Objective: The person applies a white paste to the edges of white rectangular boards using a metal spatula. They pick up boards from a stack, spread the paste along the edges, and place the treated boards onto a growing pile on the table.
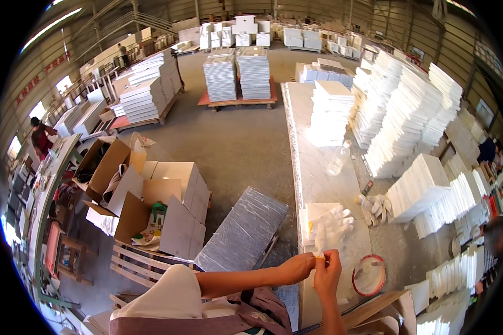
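My left hand [297, 269] and my right hand [327, 272] meet over the near part of the long workbench [316, 181]. Between their closed fingers is a white work glove [320, 239] with a yellowish cuff edge, its finger end hanging away from me. Just beyond it, another white glove [341, 220] lies on a small stack of pale tiles [307, 223]. How the fingertips grip the cuff is partly hidden.
Right of my hands sits a round red-rimmed container [369, 276]. Farther along are more gloves [376, 209], a clear bottle [339, 159] and tall stacks of white tiles [399, 114]. Left of the bench are a grey wrapped slab [243, 231] and open cardboard boxes [181, 226].
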The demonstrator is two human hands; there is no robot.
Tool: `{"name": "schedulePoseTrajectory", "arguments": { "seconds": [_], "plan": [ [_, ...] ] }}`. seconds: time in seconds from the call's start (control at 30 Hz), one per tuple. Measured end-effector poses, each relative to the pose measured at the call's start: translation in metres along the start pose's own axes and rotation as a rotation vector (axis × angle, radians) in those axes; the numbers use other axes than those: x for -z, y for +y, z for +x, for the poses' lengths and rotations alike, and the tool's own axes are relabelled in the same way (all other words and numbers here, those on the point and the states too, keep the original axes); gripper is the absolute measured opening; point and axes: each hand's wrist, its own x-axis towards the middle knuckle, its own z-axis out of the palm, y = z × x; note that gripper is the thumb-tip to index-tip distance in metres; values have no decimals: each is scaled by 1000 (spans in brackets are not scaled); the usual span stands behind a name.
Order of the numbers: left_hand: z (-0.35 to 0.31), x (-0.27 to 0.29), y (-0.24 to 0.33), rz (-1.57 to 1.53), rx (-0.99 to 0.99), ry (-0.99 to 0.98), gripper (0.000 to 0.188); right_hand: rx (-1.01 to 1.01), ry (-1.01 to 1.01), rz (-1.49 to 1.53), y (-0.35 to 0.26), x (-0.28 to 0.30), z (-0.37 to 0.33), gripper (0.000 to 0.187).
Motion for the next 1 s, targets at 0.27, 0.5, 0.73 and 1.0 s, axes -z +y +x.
{"name": "schedulePoseTrajectory", "arguments": {
  "seconds": [0.27, 0.5, 0.73, 1.0],
  "plan": [
    [38, 21, -11, -1481, 448, 53, 14, -3, -41, -87, 29, -6, -11, 19],
    [43, 27, 29, -1900, 333, -123, 18, 302, -65, -265, 28, -7, -10, 20],
    [32, 26, 33, -1868, 316, -294, 21, 366, -94, -314, 7, -20, -14, 27],
    [63, 42, 40, -1959, 128, -207, 26, 363, -22, -348, 15, -25, -15, 26]
  ]
}}
